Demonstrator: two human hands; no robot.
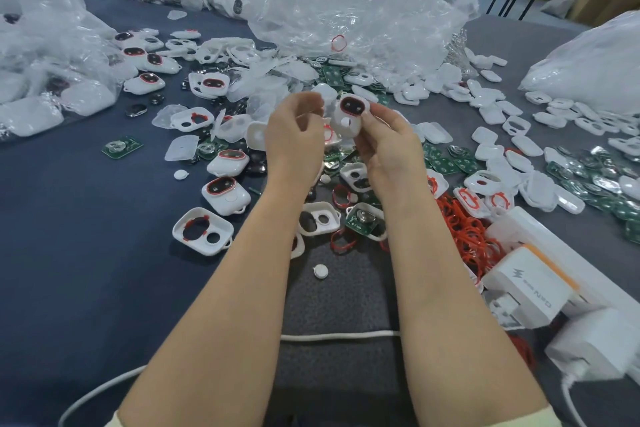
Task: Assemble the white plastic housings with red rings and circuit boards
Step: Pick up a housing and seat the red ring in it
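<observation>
My right hand (pixel 388 146) holds a white plastic housing (pixel 346 118) upright above the table, its red-ringed dark window facing me. My left hand (pixel 294 135) hovers just left of it with fingers curled; whether it pinches something small I cannot tell. Below lie several loose white housings (pixel 202 230), some fitted with red rings (pixel 225 191). Green circuit boards (pixel 122 146) are scattered about, and a heap of red rings (pixel 467 232) lies at the right.
Crumpled clear plastic bags (pixel 346 3) fill the back and left. White covers (pixel 491 111) spread over the right side. A white power strip with chargers (pixel 533 288) sits at the near right, and a white cable (pixel 339 336) crosses the dark mat.
</observation>
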